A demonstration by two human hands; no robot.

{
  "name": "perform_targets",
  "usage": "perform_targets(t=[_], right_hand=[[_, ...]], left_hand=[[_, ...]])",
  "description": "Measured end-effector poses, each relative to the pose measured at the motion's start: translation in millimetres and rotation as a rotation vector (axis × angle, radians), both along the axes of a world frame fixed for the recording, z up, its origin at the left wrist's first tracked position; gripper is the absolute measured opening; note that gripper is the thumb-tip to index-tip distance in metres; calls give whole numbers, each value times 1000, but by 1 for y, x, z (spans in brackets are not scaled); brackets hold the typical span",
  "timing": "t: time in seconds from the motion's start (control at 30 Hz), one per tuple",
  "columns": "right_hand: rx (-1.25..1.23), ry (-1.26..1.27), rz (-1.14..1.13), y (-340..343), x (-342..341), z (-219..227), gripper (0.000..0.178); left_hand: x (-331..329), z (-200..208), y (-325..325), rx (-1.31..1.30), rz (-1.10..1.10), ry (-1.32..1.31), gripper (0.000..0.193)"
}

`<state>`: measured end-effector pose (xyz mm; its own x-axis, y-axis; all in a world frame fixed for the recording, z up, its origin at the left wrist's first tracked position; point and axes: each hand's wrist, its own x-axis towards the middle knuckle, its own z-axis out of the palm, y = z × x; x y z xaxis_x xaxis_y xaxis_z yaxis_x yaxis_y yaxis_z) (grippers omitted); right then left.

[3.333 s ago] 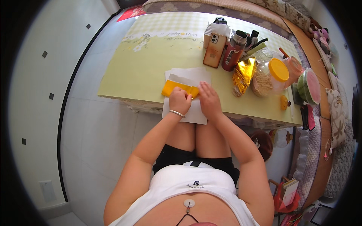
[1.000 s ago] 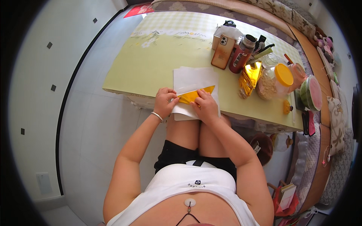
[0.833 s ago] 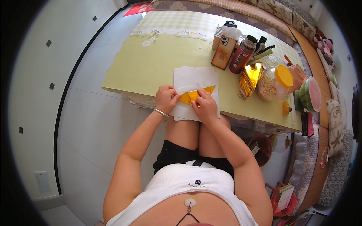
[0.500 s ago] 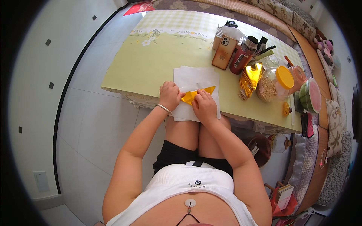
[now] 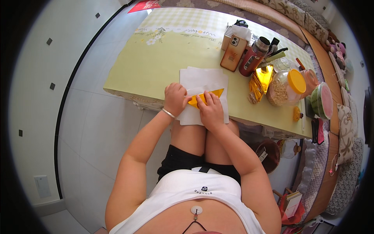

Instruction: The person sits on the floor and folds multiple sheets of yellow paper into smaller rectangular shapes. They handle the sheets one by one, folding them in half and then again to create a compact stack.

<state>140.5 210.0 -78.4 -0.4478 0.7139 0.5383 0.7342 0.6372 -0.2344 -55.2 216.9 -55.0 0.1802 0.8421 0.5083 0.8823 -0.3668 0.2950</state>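
A folded piece of gold foil paper (image 5: 217,94), narrow and pointed at its right end, lies on white paper sheets (image 5: 202,78) at the table's near edge. My left hand (image 5: 176,97), wearing a bangle at the wrist, has its fingers curled, with the thumb and fingertips pinching the foil's left end. On the middle of the foil rests my right hand (image 5: 212,112), its fingers stretched out and a little apart, pressing down. These fingers hide part of the foil. The white sheets reach over the table edge above my thighs.
Right of the sheets stand a phone (image 5: 233,52), a red thermos (image 5: 252,58), a stack of gold foil (image 5: 261,80), a yellow-lidded jar (image 5: 278,91) and a cut watermelon (image 5: 322,101). A brown bin (image 5: 269,154) sits below the table (image 5: 148,74).
My right fingers have spread a little and lie flatter on the foil. The left hand stays at the foil's left end, nearly still.
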Motion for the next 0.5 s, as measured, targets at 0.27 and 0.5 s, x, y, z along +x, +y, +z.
perform_targets(t=[0.27, 0.5], right_hand=[[13, -57, -14, 0, -3, -2, 42], [-14, -26, 31, 9, 4, -5, 40]], left_hand=[[11, -4, -44, 194, -115, 158, 27], [18, 4, -12, -14, 27, -36, 16]])
